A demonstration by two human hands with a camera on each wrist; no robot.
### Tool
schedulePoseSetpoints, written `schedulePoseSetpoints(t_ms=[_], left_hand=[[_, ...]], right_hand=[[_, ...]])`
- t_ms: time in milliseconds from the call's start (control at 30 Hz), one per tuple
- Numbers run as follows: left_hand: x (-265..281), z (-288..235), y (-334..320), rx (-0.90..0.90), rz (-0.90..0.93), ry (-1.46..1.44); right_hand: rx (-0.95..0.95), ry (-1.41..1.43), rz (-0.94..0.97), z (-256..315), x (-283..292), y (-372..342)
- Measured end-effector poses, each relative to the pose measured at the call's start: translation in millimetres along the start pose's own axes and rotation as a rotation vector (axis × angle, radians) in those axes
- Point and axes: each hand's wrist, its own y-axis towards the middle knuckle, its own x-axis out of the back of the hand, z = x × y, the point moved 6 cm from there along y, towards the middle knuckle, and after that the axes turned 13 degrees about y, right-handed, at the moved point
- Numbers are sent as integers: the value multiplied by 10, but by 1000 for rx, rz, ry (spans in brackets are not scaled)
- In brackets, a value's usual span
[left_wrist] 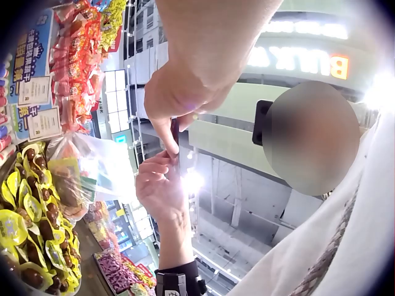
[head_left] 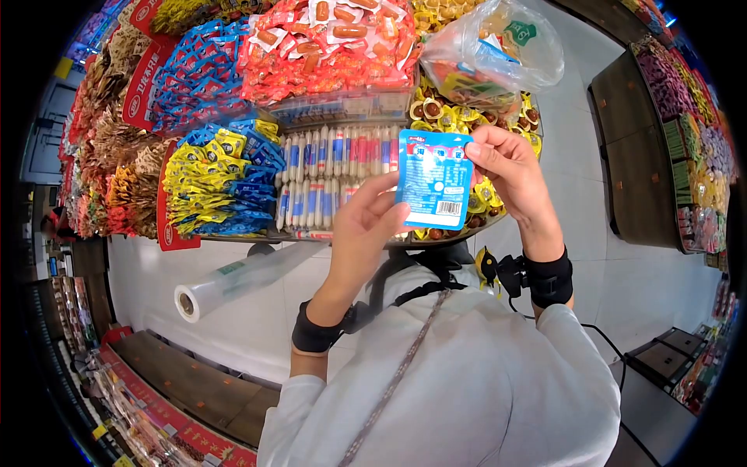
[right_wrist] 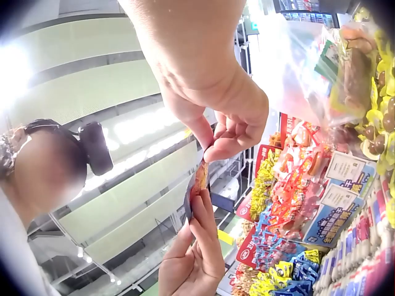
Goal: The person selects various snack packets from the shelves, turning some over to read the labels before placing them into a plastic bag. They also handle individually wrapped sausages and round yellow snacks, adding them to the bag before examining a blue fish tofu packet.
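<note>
A blue snack packet [head_left: 433, 183] is held up before the chest, its printed back with a barcode turned toward the head camera. My left hand [head_left: 364, 229] pinches its left edge between thumb and fingers. At the upper right corner, my right hand [head_left: 507, 167] pinches it between thumb and forefinger. Seen edge-on in the right wrist view, the packet [right_wrist: 197, 188] looks thin, with red and yellow on its other face. Behind and below it lie rows of wrapped sausages [head_left: 334, 148] and yellow packs of brown eggs [head_left: 475, 204].
A clear plastic bag [head_left: 498, 54] with packets inside rests at the back right of the display. Red-wrapped snacks [head_left: 327, 54] and blue packets [head_left: 204, 74] fill bins further back. A roll of plastic bags [head_left: 233, 282] sticks out at the lower left. Another stand [head_left: 642, 148] is across the aisle.
</note>
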Motion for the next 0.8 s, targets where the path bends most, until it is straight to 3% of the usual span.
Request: schedulePoseSetpoints(t_ms=[567, 800], left_hand=[[-4, 39, -65, 68, 20, 4], [-68, 0, -84, 13, 39, -64]], right_hand=[[-40, 104, 68, -24, 23, -77], [-52, 94, 46, -39, 42, -108]])
